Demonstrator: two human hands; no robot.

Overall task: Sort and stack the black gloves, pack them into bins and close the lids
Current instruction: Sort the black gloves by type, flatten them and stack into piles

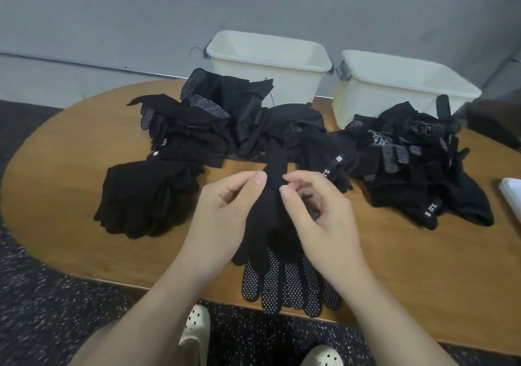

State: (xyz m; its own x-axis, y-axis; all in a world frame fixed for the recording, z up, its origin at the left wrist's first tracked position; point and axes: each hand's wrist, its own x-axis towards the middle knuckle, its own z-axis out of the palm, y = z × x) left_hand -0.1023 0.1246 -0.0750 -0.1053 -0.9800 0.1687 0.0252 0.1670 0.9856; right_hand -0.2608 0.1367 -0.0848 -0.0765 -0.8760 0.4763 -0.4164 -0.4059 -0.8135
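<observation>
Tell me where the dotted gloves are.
Head view: the dotted gloves lie at the table's near edge, centre, beneath both hands' held glove.

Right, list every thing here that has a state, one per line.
left bin: open, no lid, looks empty
right bin: open, no lid, inside partly hidden
held glove: lifted, pinched at the cuff by both hands
left hand: pinching the held glove
right hand: pinching the held glove
dotted gloves: flat at the table's near edge, fingers overhanging
left stack: flat, stacked
middle heap: loose, unsorted
right heap: loose, unsorted
</observation>
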